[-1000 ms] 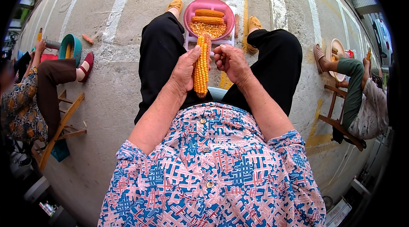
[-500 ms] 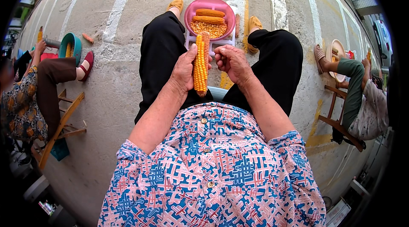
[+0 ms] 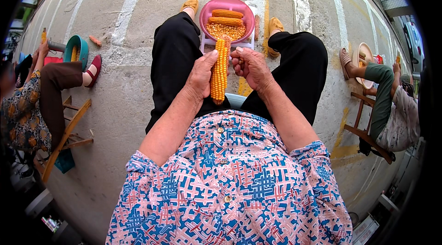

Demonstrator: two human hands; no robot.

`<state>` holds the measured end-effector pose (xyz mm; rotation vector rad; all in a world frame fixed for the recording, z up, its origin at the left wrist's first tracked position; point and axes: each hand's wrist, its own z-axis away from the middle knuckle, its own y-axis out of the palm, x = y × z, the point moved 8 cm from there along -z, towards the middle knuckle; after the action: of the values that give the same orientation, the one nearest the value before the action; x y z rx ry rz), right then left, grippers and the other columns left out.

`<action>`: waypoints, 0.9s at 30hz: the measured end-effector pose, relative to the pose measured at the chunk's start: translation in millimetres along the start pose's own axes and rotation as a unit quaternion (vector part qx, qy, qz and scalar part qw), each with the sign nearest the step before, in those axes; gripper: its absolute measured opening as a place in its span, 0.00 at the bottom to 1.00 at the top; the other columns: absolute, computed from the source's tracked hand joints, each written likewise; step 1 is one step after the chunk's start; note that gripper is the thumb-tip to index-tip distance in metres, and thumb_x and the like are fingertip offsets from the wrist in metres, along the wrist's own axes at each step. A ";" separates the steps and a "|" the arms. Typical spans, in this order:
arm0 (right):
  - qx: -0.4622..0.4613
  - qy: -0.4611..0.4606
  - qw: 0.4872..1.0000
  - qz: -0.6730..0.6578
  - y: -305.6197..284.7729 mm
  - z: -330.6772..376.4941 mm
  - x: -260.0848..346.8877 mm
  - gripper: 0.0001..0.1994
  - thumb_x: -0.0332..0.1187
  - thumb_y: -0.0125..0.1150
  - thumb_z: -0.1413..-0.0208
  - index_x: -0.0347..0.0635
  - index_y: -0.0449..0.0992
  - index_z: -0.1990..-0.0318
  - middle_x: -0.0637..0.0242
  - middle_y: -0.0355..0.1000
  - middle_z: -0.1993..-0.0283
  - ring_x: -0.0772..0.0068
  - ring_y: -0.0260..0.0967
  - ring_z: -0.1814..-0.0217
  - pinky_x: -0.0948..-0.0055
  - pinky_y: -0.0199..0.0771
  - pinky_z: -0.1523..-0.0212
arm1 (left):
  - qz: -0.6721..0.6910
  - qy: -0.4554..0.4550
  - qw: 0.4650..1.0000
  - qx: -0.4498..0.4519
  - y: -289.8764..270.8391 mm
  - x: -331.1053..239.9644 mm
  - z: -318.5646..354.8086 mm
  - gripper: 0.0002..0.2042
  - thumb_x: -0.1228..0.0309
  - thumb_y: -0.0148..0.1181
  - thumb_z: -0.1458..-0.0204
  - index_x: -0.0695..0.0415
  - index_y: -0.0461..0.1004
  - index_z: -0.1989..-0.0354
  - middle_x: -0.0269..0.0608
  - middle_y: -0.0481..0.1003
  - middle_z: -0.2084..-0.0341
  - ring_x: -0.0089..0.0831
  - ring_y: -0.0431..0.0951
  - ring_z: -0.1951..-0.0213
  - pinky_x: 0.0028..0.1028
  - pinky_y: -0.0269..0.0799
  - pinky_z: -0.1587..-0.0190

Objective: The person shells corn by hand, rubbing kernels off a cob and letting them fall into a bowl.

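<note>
My left hand (image 3: 201, 75) is wrapped around a yellow-orange ear of corn (image 3: 219, 77), which stands nearly upright in the view between my knees. A paler, bare-looking strip runs down the ear's right side near the top. My right hand (image 3: 254, 69) is curled close to that side, its thumb and fingers drawn together; whatever lies inside the fingers is hidden. Just beyond the ear sits a pink basin (image 3: 251, 23) holding loose kernels (image 3: 225, 31) and two more ears of corn (image 3: 227, 13).
The basin rests on a white stand (image 3: 208, 41). A bare reddish cob (image 3: 257, 24) lies beside it. One person (image 3: 27, 111) sits on the left by a teal basin (image 3: 83, 51), another (image 3: 398, 111) on the right by a pale basin (image 3: 363, 56). My black-trousered legs flank the stand.
The ear has tilted slightly, its top shifting to the right. My right hand has moved a little, its thumb now reaching straighter toward the ear's upper side.
</note>
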<state>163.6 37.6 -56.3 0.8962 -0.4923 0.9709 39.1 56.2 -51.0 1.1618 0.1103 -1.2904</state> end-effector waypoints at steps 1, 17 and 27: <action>-0.001 0.000 1.000 0.002 -0.1 0.0 0.0 0.11 0.41 0.56 0.44 0.44 0.73 0.69 0.76 0.68 0.77 0.88 0.62 0.80 0.89 0.60 0.81 | 0.001 0.000 1.000 0.007 2.6 -0.6 0.7 0.17 0.61 0.44 0.40 0.63 0.67 0.53 0.42 0.73 0.68 0.27 0.75 0.70 0.25 0.75 0.65; 0.000 -0.007 0.999 0.032 0.1 -1.1 1.4 0.14 0.45 0.59 0.46 0.45 0.71 0.72 0.78 0.65 0.80 0.89 0.59 0.83 0.89 0.57 0.84 | -0.021 0.014 1.000 0.015 11.5 -3.4 2.1 0.13 0.67 0.54 0.44 0.63 0.68 0.55 0.40 0.75 0.66 0.24 0.76 0.65 0.23 0.74 0.61; 0.011 -0.021 0.997 0.067 3.1 0.0 4.7 0.12 0.42 0.60 0.46 0.45 0.70 0.73 0.78 0.64 0.81 0.91 0.58 0.83 0.91 0.57 0.84 | -0.038 0.007 0.999 0.015 12.7 -3.2 3.0 0.14 0.68 0.53 0.43 0.62 0.66 0.53 0.37 0.74 0.66 0.21 0.75 0.65 0.21 0.72 0.60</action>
<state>163.3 40.8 -51.7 0.9141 -0.5843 1.0820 46.3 54.2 -39.8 1.2008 0.1469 -1.3552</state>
